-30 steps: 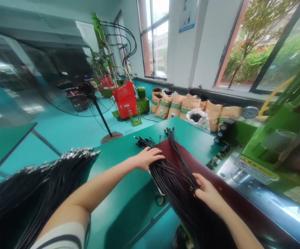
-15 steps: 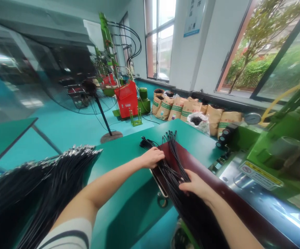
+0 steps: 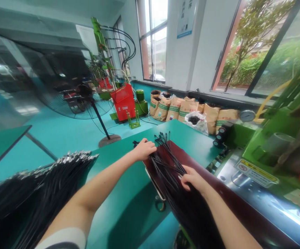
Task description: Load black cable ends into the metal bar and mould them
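Presently, silver-tipped cables (image 3: 46,188) lie piled at the near left. The right hand (image 3: 193,179) pinches strands of the black cable bundle (image 3: 169,183), which rests on the maroon board (image 3: 185,158); farther off, the left hand (image 3: 145,149) is closed over the bundle's far end. Paper sacks (image 3: 174,109) stand beyond, by the wall (image 3: 179,65).

Green table (image 3: 191,136) with cable heap (image 3: 51,190) at left, maroon board (image 3: 183,157) beneath black cables (image 3: 169,178)

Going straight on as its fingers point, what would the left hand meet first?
Past the cables it grips, the left hand would probably meet the cable bundle running up from the right hand, though relative depth is unclear.
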`<state>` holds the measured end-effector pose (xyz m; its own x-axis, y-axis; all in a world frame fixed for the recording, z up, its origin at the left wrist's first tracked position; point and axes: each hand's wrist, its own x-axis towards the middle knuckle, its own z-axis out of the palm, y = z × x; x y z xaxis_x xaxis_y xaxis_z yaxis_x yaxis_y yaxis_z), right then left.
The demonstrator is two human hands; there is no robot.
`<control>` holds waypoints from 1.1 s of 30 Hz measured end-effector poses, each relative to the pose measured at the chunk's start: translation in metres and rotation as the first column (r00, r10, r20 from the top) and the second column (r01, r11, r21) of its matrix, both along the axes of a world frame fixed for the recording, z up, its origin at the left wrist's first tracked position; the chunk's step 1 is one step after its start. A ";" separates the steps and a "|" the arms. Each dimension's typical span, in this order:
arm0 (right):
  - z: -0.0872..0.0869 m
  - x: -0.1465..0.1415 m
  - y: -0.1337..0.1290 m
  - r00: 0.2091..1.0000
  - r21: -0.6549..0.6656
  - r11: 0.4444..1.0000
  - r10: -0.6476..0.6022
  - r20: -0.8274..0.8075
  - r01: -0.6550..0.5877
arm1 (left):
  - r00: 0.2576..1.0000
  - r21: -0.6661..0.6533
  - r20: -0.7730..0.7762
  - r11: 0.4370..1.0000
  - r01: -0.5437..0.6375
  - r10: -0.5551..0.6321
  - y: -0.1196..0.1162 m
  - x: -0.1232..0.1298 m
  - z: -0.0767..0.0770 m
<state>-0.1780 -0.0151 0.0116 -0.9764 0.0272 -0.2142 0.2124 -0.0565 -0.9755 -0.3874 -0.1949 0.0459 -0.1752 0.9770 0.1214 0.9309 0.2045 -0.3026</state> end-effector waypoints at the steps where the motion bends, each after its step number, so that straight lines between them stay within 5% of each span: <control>1: -0.003 -0.001 0.001 1.000 0.033 0.999 -0.022 0.018 0.021 | 0.999 0.054 -0.052 0.999 -0.007 0.010 0.002 0.001 0.005; 5: -0.008 -0.004 -0.002 0.997 0.145 0.988 -0.062 0.049 0.055 | 0.980 0.191 -0.194 0.981 -0.013 0.051 0.027 -0.004 0.021; 8: -0.007 -0.002 -0.004 0.997 0.252 0.965 -0.071 -0.013 0.072 | 0.984 0.136 -0.177 0.991 0.015 0.010 0.065 -0.014 0.021; 13: -0.012 0.001 0.011 0.976 0.204 0.956 -0.191 -0.109 0.210 | 0.995 0.000 -0.086 0.999 0.050 -0.049 0.127 -0.025 -0.007; 17: -0.015 0.005 0.015 0.952 0.206 0.934 -0.262 -0.159 0.292 | 0.998 -0.012 -0.059 1.000 0.013 -0.013 0.149 -0.023 -0.029; 19: -0.015 0.007 0.008 0.955 0.379 0.879 -0.238 -0.177 0.289 | 0.999 0.013 -0.051 1.000 -0.010 0.011 0.146 -0.021 -0.033; 22: -0.015 0.008 -0.004 0.958 0.707 0.648 -0.234 -0.168 0.283 | 0.998 0.074 -0.026 0.996 -0.047 0.049 0.123 -0.014 -0.034; 24: -0.016 0.007 -0.007 0.965 0.770 0.587 -0.214 -0.150 0.250 | 0.997 0.118 0.034 0.991 -0.067 0.064 0.099 -0.007 -0.035; 29: -0.023 0.004 0.000 0.959 0.630 0.736 -0.091 -0.268 0.246 | 0.991 0.112 0.131 0.992 -0.054 0.039 0.038 0.007 -0.048; 33: -0.023 0.006 0.001 0.933 0.526 0.822 -0.019 -0.359 0.219 | 0.990 0.161 0.137 0.986 -0.039 0.017 0.020 0.004 -0.052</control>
<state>-0.1719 -0.0144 -0.0112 -0.9663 0.1626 0.1997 -0.0922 0.5054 -0.8579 -0.3830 -0.1751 -0.0060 -0.2279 0.9405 0.2519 0.9540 0.2675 -0.1358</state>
